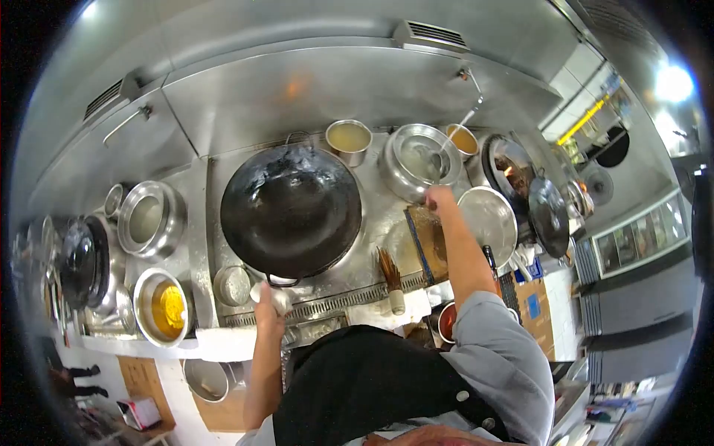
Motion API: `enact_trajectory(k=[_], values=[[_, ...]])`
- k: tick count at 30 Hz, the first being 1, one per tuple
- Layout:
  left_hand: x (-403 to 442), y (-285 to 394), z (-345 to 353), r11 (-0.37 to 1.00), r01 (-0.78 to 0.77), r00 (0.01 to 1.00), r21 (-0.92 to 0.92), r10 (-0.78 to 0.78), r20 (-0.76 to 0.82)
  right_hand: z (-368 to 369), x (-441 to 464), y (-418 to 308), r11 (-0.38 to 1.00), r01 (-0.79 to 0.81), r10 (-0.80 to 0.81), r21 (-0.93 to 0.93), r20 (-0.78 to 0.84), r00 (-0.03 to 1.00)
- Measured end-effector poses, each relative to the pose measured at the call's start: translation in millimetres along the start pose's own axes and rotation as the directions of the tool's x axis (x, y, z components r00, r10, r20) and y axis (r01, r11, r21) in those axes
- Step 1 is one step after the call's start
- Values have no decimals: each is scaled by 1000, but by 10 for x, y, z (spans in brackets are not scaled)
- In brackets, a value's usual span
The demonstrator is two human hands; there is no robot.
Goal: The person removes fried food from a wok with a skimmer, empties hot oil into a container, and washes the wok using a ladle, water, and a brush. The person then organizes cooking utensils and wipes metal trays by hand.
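Note:
A large black wok (291, 211) sits on the steel range, its small loop handle at the near edge. My left hand (269, 311) is at that handle, closed on a white cloth (280, 299). Further right, my right hand (439, 196) is closed around the handle of a ladle (437, 165). The ladle's head is over a steel pot (401, 178) with clear liquid. The wok's inside is dark and shiny, with no food visible in it.
A bamboo brush (391, 279) lies at the range's front edge. Behind the wok stands a pot of yellowish liquid (349, 139). A bowl of orange-yellow liquid (163, 308) is at the left. At the right are a steel bowl (486, 218) and another wok (550, 217).

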State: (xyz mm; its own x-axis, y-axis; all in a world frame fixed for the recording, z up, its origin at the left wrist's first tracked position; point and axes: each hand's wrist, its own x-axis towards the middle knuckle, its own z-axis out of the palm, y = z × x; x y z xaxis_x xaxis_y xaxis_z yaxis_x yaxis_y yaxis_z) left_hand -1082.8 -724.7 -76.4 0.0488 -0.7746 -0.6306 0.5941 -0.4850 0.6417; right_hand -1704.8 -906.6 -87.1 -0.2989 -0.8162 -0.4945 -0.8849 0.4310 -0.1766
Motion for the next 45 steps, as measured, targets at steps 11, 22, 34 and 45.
enact_trajectory(k=[11, 22, 34, 45], values=[[-549, -500, -783, 990, 75, 997, 122, -79, 26, -294, -973, -494, 151, 298, 331, 943, -332, 883], [-455, -101, -26, 995, 77, 997, 71, -77, -8, 82, -386, -378, -335, 10, 190, 942, 57, 980], [-275, 177, -292, 995, 28, 986, 91, -42, 163, -384, -1889, -2563, 373, 576, -29, 727, -612, 790], [-1372, 1415, -3320, 898, -167, 972, 407, 220, -87, 765, -2905, -5956, 404, 554, -653, 728, -194, 732]])
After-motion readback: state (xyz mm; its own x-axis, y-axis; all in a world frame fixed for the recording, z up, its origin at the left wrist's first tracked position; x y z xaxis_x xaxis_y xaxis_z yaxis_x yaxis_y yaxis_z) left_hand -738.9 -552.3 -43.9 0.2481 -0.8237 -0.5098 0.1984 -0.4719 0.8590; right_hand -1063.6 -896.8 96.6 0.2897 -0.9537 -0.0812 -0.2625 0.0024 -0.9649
